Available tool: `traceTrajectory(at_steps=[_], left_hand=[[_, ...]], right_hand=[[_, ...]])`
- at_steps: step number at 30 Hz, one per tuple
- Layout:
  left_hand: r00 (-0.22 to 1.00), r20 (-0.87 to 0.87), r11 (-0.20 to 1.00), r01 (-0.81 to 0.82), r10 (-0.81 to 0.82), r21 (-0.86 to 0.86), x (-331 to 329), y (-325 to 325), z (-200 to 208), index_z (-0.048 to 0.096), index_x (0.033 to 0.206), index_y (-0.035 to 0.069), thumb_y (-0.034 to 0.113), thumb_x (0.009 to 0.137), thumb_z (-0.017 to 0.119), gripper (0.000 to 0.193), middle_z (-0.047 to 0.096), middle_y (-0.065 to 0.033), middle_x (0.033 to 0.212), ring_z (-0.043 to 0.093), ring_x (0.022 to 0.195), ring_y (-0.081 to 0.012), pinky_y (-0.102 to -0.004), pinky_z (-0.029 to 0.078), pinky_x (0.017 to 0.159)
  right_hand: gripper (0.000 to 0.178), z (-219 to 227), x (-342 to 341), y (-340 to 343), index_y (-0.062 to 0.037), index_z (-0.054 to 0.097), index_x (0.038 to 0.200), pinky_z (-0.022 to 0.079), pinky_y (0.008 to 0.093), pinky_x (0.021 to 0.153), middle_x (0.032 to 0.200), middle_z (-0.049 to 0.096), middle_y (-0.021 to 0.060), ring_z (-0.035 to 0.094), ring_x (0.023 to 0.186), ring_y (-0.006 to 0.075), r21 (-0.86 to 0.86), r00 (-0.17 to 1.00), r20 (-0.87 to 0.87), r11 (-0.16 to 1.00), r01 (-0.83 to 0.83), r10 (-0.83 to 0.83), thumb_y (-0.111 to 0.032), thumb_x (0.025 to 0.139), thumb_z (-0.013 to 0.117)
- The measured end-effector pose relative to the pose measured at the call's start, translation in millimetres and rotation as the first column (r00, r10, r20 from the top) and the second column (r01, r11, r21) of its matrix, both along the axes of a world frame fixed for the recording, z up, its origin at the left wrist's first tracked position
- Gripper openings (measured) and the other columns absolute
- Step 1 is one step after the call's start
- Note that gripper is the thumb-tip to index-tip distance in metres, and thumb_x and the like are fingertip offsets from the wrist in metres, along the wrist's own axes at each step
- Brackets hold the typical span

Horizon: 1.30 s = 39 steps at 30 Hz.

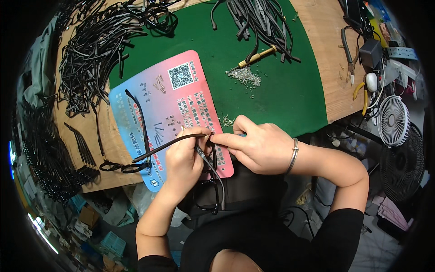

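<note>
My left hand (183,161) is closed around a black eyeglass frame (207,209), whose rims hang below it near my lap. A dark temple arm (170,144) extends leftward from its fingertips, and a greyer temple arm (216,174) slants down toward my lap. My right hand (260,147) pinches at the end of the dark temple, fingertips meeting those of the left; what it grips is too small to make out. Beneath both hands lies a pink-and-blue printed card (199,97) bearing small screws (159,85) and metal bits. Another eyeglass frame (131,168) rests over the card's left edge.
Loose black temple arms pile up at the back left (95,59) and on the green mat (281,109). A brass screwdriver (259,56) lies beside a heap of tiny clear pieces (245,76). Pliers (348,59) and a white fan (393,120) are at the right.
</note>
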State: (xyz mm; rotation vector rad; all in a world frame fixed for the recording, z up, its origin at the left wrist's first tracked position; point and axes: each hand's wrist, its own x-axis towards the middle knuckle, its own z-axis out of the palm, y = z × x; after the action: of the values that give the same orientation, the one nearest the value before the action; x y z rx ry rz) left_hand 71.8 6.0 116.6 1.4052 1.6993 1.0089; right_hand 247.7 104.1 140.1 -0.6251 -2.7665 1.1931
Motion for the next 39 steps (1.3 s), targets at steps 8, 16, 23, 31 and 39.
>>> traceTrajectory(at_steps=[8, 16, 23, 31, 39], left_hand=[[0.979, -0.2, 0.998, -0.016, 0.029, 0.066, 3, -1, -3, 0.058, 0.093, 0.001, -0.013, 0.071, 0.052, 0.027, 0.059, -0.0098, 0.074, 0.061, 0.061, -0.0227, -0.0313, 0.048, 0.055], [0.993, -0.096, 0.997, -0.074, 0.076, 0.023, 8, 4, -2, 0.057, 0.092, 0.0, -0.005, 0.083, 0.054, 0.011, 0.057, -0.0097, 0.07, 0.059, 0.055, -0.0185, -0.0291, 0.047, 0.051], [0.975, -0.13, 0.969, -0.152, 0.18, 0.196, 8, 1, -6, 0.059, 0.094, -0.001, 0.001, 0.087, 0.057, 0.007, 0.06, -0.0069, 0.073, 0.059, 0.055, -0.012, -0.0252, 0.046, 0.05], [0.936, -0.23, 0.956, -0.225, 0.265, 0.188, -8, 36, -2, 0.051, 0.118, -0.003, -0.002, 0.091, 0.046, 0.028, 0.062, -0.0095, 0.089, 0.061, 0.073, -0.0142, -0.0256, 0.05, 0.067], [0.994, 0.09, 0.998, -0.059, 0.06, -0.006, -9, -5, 29, 0.042, 0.135, 0.005, -0.002, 0.092, 0.046, 0.044, 0.049, -0.0121, 0.109, 0.055, 0.085, -0.0149, -0.0261, 0.051, 0.074]], right_hand=[[0.037, -4, -6, 17, -0.0084, 0.054, 0.113, 0.048, 0.0355, 0.044, 0.083, 0.049, 0.0105, 0.058, 0.054, 0.0247, 0.207, 0.981, 0.045, 0.959, -0.196, 0.191, -0.014, 0.076, 0.06], [0.03, -6, -9, 18, -0.0075, 0.055, 0.108, 0.048, 0.0327, 0.043, 0.081, 0.049, 0.0094, 0.058, 0.053, 0.0218, 0.275, 0.979, 0.05, 0.94, -0.205, 0.199, -0.015, 0.079, 0.058], [0.04, 2, -1, 14, -0.0055, 0.051, 0.11, 0.05, 0.0352, 0.046, 0.085, 0.047, 0.0121, 0.061, 0.058, 0.0243, 0.263, 0.995, 0.022, 0.96, -0.098, 0.095, -0.019, 0.075, 0.064], [0.05, 8, 3, 13, -0.0073, 0.05, 0.122, 0.05, 0.0318, 0.05, 0.09, 0.047, 0.0116, 0.059, 0.063, 0.022, 0.279, 0.991, 0.132, 0.96, -0.006, -0.032, -0.026, 0.078, 0.065], [0.034, 19, 16, 20, -0.0101, 0.052, 0.113, 0.051, 0.036, 0.053, 0.088, 0.047, 0.0127, 0.06, 0.064, 0.0265, 0.151, 0.992, 0.075, 0.984, 0.094, -0.107, -0.012, 0.08, 0.059]])
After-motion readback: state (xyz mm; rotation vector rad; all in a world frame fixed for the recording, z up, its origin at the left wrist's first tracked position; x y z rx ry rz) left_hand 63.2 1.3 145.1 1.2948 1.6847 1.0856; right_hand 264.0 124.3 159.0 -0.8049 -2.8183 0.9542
